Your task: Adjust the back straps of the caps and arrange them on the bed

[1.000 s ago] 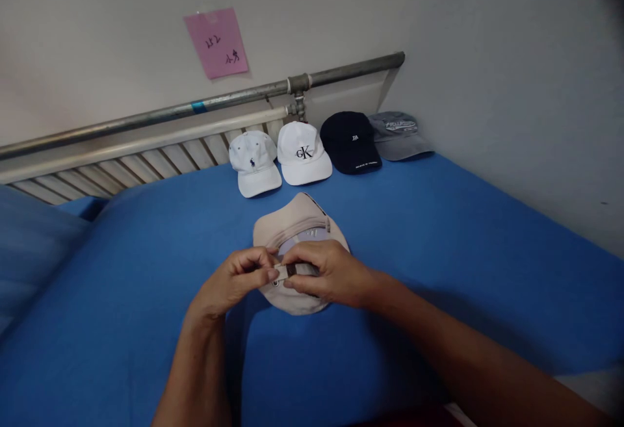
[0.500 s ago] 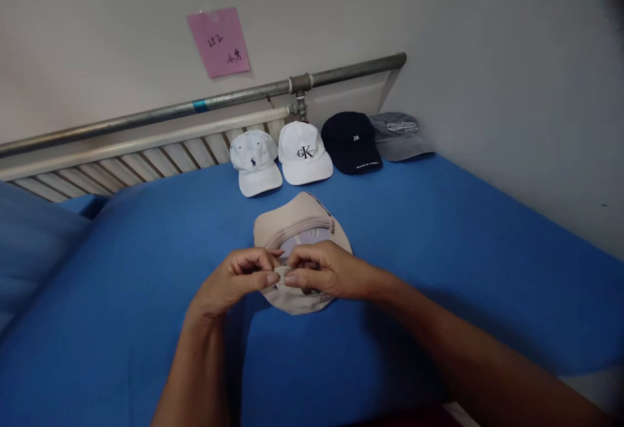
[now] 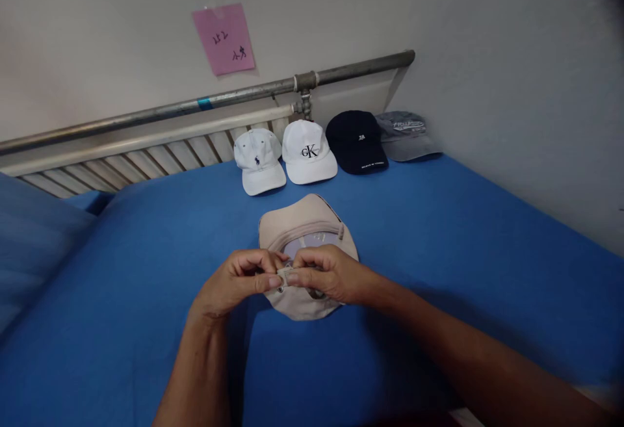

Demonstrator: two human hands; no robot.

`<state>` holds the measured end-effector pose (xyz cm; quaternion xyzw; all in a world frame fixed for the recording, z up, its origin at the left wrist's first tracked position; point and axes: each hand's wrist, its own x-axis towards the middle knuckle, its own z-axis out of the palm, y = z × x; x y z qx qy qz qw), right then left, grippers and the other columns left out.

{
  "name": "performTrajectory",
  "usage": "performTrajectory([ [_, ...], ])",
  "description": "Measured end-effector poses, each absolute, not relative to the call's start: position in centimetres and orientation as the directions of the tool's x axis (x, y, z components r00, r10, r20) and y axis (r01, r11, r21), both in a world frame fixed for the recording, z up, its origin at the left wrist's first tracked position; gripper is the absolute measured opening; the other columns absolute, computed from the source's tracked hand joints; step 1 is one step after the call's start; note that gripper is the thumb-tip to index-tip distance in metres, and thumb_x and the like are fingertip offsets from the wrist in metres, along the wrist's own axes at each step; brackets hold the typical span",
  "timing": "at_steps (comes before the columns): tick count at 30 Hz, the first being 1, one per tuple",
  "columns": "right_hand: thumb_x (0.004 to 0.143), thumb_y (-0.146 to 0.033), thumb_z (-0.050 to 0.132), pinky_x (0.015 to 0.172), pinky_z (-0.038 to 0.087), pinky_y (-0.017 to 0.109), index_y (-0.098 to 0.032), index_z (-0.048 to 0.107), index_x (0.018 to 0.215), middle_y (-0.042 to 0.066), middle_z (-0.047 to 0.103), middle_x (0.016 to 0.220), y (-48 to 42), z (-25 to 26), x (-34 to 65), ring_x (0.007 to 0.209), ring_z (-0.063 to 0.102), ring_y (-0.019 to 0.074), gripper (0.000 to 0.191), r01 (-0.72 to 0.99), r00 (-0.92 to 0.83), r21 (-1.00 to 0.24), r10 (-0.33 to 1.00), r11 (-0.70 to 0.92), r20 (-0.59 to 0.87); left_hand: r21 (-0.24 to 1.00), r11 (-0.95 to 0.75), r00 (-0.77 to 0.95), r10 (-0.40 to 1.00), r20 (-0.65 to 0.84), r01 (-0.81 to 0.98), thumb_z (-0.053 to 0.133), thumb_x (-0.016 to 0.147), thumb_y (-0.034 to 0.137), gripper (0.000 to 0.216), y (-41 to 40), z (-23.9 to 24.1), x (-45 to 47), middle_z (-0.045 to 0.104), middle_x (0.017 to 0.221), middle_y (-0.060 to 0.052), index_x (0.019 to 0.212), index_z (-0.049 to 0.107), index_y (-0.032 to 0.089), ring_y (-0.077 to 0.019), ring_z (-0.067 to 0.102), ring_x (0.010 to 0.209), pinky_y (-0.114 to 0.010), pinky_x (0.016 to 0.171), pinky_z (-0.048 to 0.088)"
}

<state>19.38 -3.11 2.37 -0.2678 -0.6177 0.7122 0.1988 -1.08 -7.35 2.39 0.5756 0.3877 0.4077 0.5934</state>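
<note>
A beige baseball cap [image 3: 302, 307] lies upside down on the blue sheet, its brim pointing away from me and its lining showing. My left hand [image 3: 244, 281] pinches the cap's back strap [image 3: 285, 275] from the left, thumb on top. From the right, my right hand [image 3: 326, 274] pinches the same strap, its thumb close to the left one. A small metal ring or buckle shows by the strap between the fingertips. My fingers hide part of the strap and the cap's back opening.
Along the far edge stand a white cap with a small logo [image 3: 260, 164], a white CK cap [image 3: 309, 154], a black cap [image 3: 355, 144] and a grey cap [image 3: 407, 138]. Behind them are a radiator [image 3: 160, 156] and a metal pipe [image 3: 244, 92]. A pink note [image 3: 224, 40] hangs on the wall.
The view has shifted slightly, so the caps and note sit a little further right. Both hands keep their pinch on the strap, nearly unmoved.
</note>
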Motion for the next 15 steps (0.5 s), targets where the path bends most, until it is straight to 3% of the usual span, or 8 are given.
performTrajectory([
  [5, 0.075, -0.04, 0.068, 0.04, 0.028, 0.018, -0.018, 0.047, 0.063, -0.008, 0.043, 0.047, -2.7, 1.8, 19.3, 0.041, 0.036, 0.0043, 0.033, 0.02, -0.763, -0.979, 0.629, -0.205, -0.147, 0.999, 0.039, 0.32, 0.946, -0.04, 0.011, 0.07, 0.078, 0.031, 0.021, -7.3, 2.5, -1.1, 0.064, 0.08, -0.004, 0.067, 0.06, 0.016, -0.018, 0.056, 0.085, -0.029, 0.078, 0.041],
  [9, 0.073, -0.039, 0.069, 0.038, 0.023, 0.017, -0.017, 0.046, 0.063, -0.009, 0.041, 0.045, -2.1, 1.9, 19.8, 0.039, 0.032, 0.0034, 0.033, -0.067, -0.775, -0.95, 0.616, -0.306, -0.143, 0.996, 0.042, 0.257, 0.965, -0.062, 0.081, 0.061, 0.085, 0.037, 0.019, -7.2, 3.0, -1.4, 0.062, 0.087, -0.002, 0.095, 0.064, 0.021, -0.0145, 0.054, 0.082, -0.026, 0.074, 0.04],
  [11, 0.073, -0.037, 0.069, 0.038, 0.021, 0.017, -0.018, 0.046, 0.062, -0.01, 0.039, 0.044, -1.9, 2.1, 20.0, 0.038, 0.03, 0.0028, 0.032, -0.099, -0.784, -0.935, 0.605, -0.342, -0.138, 0.987, 0.019, 0.29, 0.955, -0.066, 0.162, 0.063, 0.084, 0.034, 0.022, -7.2, 3.2, -1.6, 0.062, 0.093, -0.002, 0.103, 0.063, 0.023, -0.0151, 0.054, 0.085, -0.026, 0.076, 0.04],
  [15, 0.074, -0.035, 0.068, 0.038, 0.018, 0.017, -0.018, 0.044, 0.061, -0.01, 0.039, 0.044, -1.5, 2.1, 20.3, 0.037, 0.027, 0.0022, 0.032, -0.113, -0.787, -0.934, 0.604, -0.34, -0.125, 0.971, -0.068, 0.419, 0.907, -0.036, 0.229, 0.072, 0.074, 0.024, 0.023, -7.2, 3.4, -2.0, 0.062, 0.099, -0.002, 0.096, 0.066, 0.022, -0.0191, 0.052, 0.1, -0.028, 0.089, 0.037],
])
